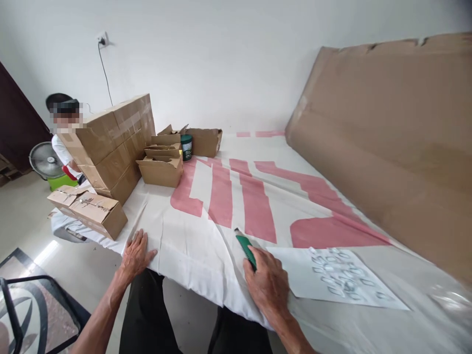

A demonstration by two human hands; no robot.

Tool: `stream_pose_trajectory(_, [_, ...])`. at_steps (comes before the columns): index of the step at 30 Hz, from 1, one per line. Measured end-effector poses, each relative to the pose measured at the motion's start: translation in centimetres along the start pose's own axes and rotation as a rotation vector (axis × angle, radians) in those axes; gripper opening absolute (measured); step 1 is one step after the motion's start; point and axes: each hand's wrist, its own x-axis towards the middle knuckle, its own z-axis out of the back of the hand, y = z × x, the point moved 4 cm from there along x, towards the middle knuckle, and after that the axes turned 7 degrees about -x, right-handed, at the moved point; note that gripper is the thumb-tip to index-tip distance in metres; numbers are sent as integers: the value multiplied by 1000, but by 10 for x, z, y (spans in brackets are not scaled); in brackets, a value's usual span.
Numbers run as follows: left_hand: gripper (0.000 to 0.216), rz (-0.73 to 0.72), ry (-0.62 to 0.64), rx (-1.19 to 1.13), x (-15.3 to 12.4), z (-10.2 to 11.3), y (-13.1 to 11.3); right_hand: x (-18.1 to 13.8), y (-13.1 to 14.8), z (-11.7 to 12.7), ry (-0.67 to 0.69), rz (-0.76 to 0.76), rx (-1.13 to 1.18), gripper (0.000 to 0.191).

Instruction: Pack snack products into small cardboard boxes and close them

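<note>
My right hand (269, 280) is closed around a green utility knife (245, 247), whose tip points away from me over the white cloth. Just right of that hand lies a white sheet of paper (300, 275) with several small clear ring-like pieces (341, 275) spread over it. My left hand (135, 253) rests flat on the near edge of the cloth, fingers stretched, holding nothing. Beyond it sits a long taped carton (88, 209), not touching the fingers.
White cloth with red print (258, 206) covers the table. Stacked cartons (118, 147), open boxes (160, 169) and a dark green tub (187, 147) stand back left. A large cardboard sheet (387, 137) leans right. Another person (64, 147) sits beyond the cartons near a fan (46, 160).
</note>
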Motion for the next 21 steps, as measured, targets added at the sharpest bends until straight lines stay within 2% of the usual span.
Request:
stream_pose_trajectory(2, [58,11,12,5,-9,7,5,-1,-2,-1,-2,-3,4,37])
stream_pose_trajectory(4, [60,12,9,3,-15,26,12,-2,-4,-3,3,-8,10,38])
stream_pose_trajectory(6, [70,-2,-43,13,-15,61,22,-2,-5,-5,12,-10,17,38])
stream_pose_trajectory(9, [90,-87,-165,63,-6,127,36,-2,-6,-5,20,-13,13,38])
stream_pose_trajectory(11, [108,-123,-111,87,7,162,42,-1,-5,-3,23,-19,11,37])
stream_pose_trajectory(13, [114,-151,4,144,22,185,42,0,-3,-2,26,-27,18,37])
stream_pose_trajectory(16, [114,-177,121,270,38,203,38,1,-1,-1,35,-38,34,37])
stream_pose_trajectory(21, [129,-81,277,367,52,208,56,2,0,0,42,-54,57,37])
